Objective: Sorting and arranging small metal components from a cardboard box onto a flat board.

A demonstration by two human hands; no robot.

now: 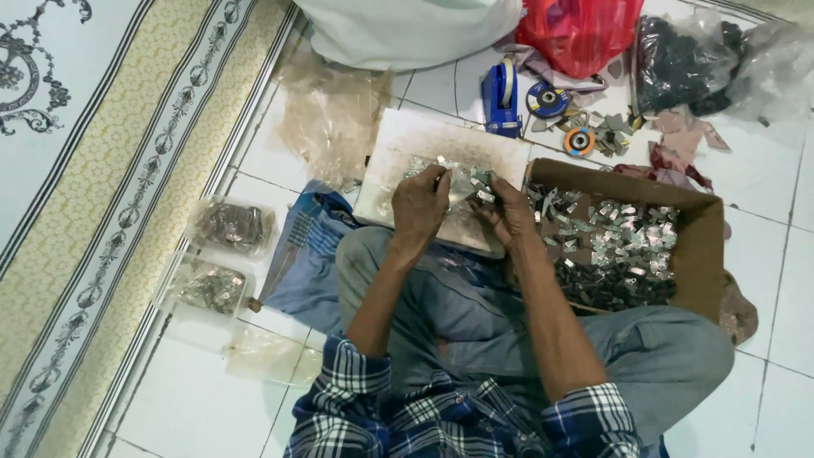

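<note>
A: Checking hands. Left hand over the white board on the lap, fingers curled, tips pinching a small clear bag of metal bits.
B: Right?
A: Right hand at the board's right edge, fingers bent, pressed on the same bag. Can't tell exact grip.
B: Parts?
A: Small metal clips lie on the board. More fill the cardboard box just right of the board. Blue tape dispenser beyond the board. Two filled bags well left.
</note>
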